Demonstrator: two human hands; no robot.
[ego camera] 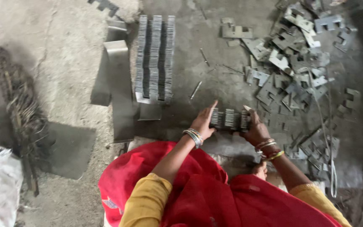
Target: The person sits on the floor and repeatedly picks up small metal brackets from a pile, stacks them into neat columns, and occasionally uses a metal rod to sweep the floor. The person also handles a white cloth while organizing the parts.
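Plate bundle [229, 120] | 2 hands — left [203, 122], right [255, 128] — clamp its ends

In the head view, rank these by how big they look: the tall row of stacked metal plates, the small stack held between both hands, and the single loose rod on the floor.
1. Tall row of stacked plates
2. Small stack between left hand and right hand
3. Loose rod
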